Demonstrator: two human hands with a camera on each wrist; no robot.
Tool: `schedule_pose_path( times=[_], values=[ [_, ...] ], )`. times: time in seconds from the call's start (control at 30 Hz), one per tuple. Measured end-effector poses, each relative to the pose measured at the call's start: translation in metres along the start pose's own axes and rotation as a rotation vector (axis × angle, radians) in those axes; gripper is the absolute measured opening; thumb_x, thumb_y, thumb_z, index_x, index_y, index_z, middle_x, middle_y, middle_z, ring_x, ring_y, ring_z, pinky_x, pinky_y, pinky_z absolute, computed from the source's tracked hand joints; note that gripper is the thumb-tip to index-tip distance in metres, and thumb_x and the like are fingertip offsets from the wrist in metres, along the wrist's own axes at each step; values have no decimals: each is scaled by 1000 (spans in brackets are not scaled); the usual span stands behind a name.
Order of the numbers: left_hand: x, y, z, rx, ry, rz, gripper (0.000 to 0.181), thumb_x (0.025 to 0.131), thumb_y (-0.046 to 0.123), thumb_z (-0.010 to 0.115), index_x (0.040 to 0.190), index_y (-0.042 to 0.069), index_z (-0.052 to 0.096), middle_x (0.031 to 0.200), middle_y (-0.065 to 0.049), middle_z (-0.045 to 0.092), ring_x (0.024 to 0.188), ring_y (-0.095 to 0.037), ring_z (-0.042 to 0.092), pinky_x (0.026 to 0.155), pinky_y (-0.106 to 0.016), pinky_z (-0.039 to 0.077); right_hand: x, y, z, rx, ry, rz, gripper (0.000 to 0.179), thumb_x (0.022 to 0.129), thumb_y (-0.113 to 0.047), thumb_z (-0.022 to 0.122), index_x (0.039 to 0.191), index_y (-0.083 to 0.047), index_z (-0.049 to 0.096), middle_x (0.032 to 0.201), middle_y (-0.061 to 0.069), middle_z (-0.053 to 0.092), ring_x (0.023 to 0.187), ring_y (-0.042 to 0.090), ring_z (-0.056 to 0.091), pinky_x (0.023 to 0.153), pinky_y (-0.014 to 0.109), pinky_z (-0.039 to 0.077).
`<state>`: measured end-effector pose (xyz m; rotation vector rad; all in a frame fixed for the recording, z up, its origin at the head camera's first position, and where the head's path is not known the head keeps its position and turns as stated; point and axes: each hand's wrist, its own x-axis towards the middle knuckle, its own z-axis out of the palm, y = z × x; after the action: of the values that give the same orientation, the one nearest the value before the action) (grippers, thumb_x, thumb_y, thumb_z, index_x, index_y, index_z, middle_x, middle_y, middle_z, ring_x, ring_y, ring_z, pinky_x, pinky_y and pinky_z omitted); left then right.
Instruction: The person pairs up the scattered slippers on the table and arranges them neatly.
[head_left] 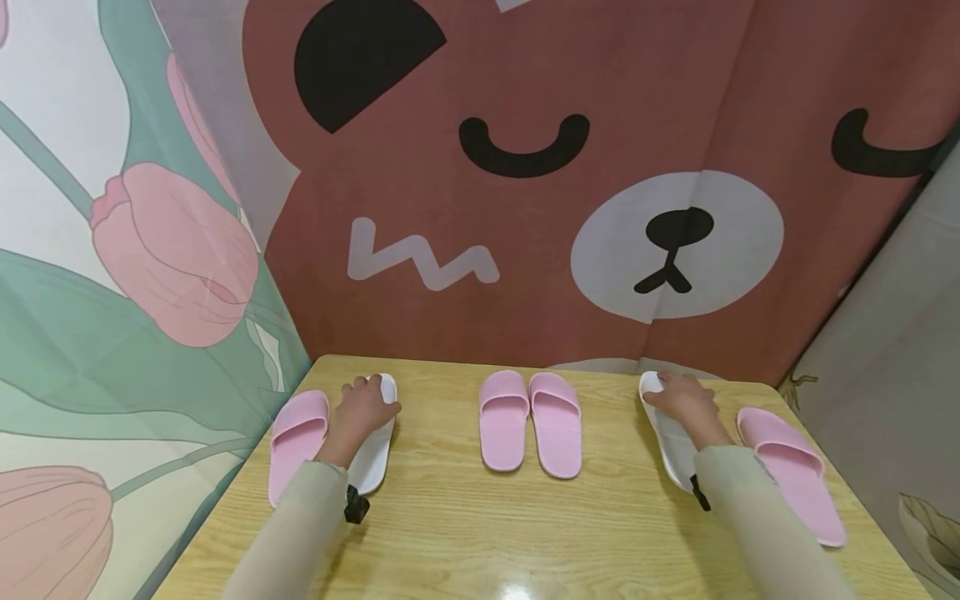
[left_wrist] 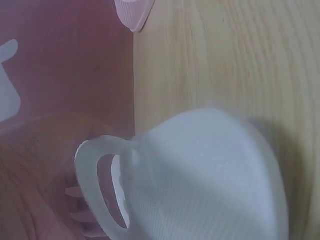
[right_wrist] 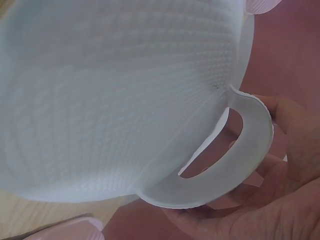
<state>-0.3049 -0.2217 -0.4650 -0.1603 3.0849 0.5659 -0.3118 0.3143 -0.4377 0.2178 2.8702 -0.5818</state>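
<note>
The left hand [head_left: 367, 407] has its fingers curled round the front of one white slipper [head_left: 375, 458], near the table's [head_left: 450, 542] far left corner; the right hand [head_left: 684, 402] grips another white slipper [head_left: 671, 446] toward the far right. Single pink slippers [head_left: 296, 446] flank them; a pink pair [head_left: 502, 433] sits between.

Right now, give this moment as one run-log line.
left hand: holds left white slipper | right hand: holds right white slipper | middle pink pair: on table | outer pink slippers: beside white ones
</note>
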Motion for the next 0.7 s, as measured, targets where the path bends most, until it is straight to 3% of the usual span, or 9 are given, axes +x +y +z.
schedule_pose_path(
  times=[0.37,0.7],
  values=[
    [-1,9,-4,-23,-7,-1,79,87,39,69,148,-4,42,144,-32,42,133,-53,35,94,-67,46,1,-21,3,20,1,-26,74,99,-41,54,156,1,29,155,41,17,131,72,22,97,78,33],
    [2,12,-3,-25,0,1,79,87,39,69,148,-2,42,145,-31,42,134,-52,35,93,-68,46,1,-34,3,16,3,-35,74,100,-39,55,156,0,29,157,40,15,137,69,16,100,81,28]
  ],
)
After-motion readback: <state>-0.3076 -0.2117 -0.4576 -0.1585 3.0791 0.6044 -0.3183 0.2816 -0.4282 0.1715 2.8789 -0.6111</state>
